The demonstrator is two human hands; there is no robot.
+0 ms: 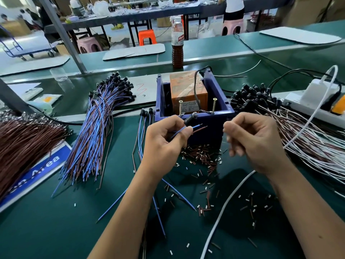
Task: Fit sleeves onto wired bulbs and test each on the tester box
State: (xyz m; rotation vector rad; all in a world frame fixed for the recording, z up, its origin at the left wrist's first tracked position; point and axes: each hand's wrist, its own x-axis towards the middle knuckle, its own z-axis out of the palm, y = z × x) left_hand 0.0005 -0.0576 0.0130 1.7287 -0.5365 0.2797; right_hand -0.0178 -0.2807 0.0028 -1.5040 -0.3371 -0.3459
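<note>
At frame centre, left hand [166,139] pinches light, limp blue-and-brown wired black bulb [189,120]; grip wire ends. Right hand [250,139] curled; contents indiscernible.

Black-sleeved bulb [189,119], blue and brown leads, before blue tester box [194,101].

Workshop interior. A green bench [56,230] fills the foreground; a second green bench [214,47] runs behind it, carrying white boards [134,51] and a bottle [177,42]. Beyond stand a grey table [130,16], pink stools [87,44], an orange stool [147,36] and a cart [28,49] on a pale floor [11,60].
</note>
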